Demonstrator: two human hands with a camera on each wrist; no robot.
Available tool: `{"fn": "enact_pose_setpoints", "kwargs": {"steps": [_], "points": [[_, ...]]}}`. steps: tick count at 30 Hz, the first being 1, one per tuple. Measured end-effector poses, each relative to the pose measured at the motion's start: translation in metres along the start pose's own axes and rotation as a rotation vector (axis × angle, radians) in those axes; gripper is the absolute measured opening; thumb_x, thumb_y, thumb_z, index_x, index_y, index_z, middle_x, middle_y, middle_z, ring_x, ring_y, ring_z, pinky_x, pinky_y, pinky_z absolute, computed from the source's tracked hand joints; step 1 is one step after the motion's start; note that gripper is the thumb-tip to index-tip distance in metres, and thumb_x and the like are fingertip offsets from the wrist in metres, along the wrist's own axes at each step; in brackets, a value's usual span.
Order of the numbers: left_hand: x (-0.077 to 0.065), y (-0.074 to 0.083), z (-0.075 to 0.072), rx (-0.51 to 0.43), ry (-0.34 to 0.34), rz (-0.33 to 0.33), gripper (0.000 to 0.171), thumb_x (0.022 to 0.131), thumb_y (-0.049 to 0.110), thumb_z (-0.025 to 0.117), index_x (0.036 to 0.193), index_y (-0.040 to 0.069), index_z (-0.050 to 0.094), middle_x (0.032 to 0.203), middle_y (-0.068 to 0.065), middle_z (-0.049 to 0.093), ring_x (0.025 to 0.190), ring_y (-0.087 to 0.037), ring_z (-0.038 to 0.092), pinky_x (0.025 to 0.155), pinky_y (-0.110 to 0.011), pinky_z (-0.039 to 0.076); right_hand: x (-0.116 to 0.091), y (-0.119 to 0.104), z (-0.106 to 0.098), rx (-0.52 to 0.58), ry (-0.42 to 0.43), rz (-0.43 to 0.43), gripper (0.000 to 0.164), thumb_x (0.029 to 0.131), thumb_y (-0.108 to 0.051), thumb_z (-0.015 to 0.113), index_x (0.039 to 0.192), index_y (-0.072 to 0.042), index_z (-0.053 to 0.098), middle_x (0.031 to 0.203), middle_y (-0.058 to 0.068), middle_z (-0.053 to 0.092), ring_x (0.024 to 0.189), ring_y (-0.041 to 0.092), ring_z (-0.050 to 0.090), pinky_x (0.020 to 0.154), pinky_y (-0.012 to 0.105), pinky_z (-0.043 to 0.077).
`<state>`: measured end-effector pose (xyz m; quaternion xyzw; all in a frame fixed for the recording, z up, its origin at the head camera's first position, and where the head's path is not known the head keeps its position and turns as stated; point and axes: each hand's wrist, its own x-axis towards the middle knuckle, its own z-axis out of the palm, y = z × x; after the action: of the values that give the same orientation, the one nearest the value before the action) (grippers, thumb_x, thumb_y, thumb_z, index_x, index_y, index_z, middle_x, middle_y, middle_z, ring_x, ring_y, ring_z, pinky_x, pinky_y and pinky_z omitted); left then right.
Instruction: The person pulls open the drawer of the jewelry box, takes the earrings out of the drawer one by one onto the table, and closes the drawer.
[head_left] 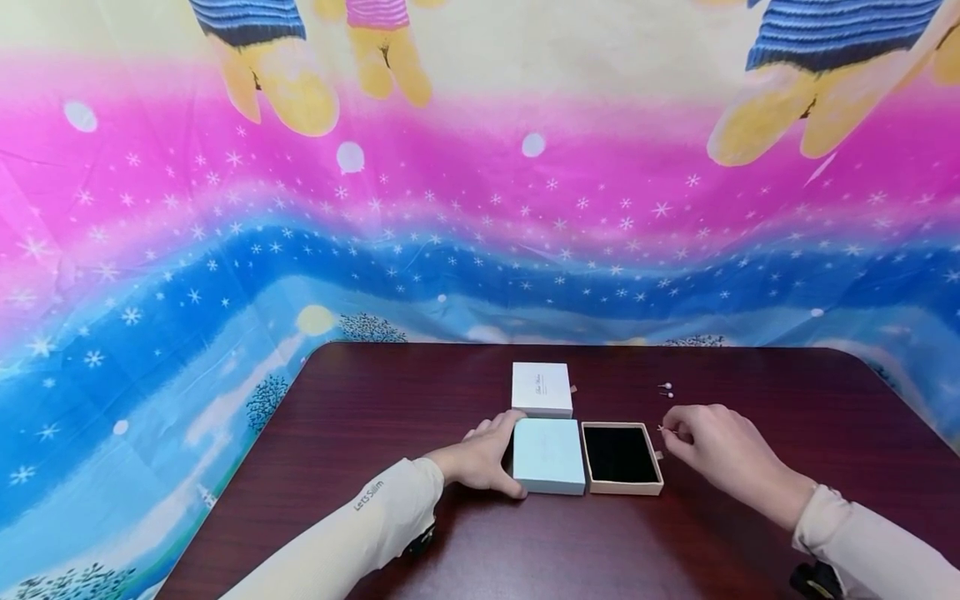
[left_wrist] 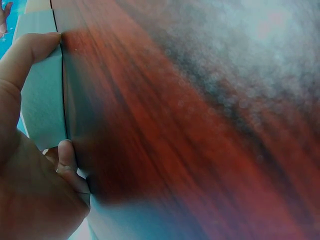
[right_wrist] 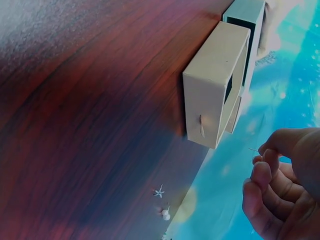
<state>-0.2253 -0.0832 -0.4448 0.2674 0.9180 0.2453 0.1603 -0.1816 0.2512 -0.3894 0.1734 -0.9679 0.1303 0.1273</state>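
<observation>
My left hand (head_left: pixel 483 454) grips the left side of a mint-green box (head_left: pixel 547 454), thumb at its near corner and fingers at the far one. The same box (left_wrist: pixel 44 100) fills the space between thumb and fingers in the left wrist view. Right of it sits an open cream drawer tray (head_left: pixel 622 491) with a black lining and a small pull tab. Just above the tray's right side, my right hand (head_left: pixel 720 446) pinches a tiny stud earring (right_wrist: pixel 253 149). Its thin pin sticks out from the fingertips; the rest is mostly hidden.
Two pearl studs (head_left: pixel 667 386) lie on the dark wooden table (head_left: pixel 420 383) beyond my right hand. A starfish-shaped piece (right_wrist: pixel 159 191) lies near them in the right wrist view. A white printed box (head_left: pixel 542 389) stands behind the mint one. A patterned cloth (head_left: pixel 480 208) hangs behind the table.
</observation>
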Motion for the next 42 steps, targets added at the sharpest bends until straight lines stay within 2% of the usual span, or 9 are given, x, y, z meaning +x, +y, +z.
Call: {"fn": "enact_pose_setpoints", "kwargs": {"steps": [22,42], "points": [[-0.001,0.000,-0.001,-0.007,-0.008,0.003,0.107,0.069,0.037,0.089,0.153,0.018,0.025,0.141,-0.001,0.047,0.109,-0.015,0.041,0.094,-0.031,0.034,-0.005,0.015,-0.001,0.043,-0.020,0.082,0.004,0.088,-0.013,0.072,0.088,-0.012,0.075,0.068,-0.010,0.065,0.056,0.005,0.046,0.054,0.028,0.038],[0.002,-0.002,0.001,-0.004,-0.004,0.006,0.108,0.069,0.037,0.089,0.153,0.017,0.025,0.143,-0.003,0.047,0.110,-0.016,0.042,0.095,-0.032,0.034,-0.010,0.031,0.003,0.049,-0.006,0.119,0.004,0.088,-0.013,0.071,0.087,-0.012,0.075,0.065,-0.010,0.060,0.055,0.006,0.043,0.054,0.027,0.034]]}}
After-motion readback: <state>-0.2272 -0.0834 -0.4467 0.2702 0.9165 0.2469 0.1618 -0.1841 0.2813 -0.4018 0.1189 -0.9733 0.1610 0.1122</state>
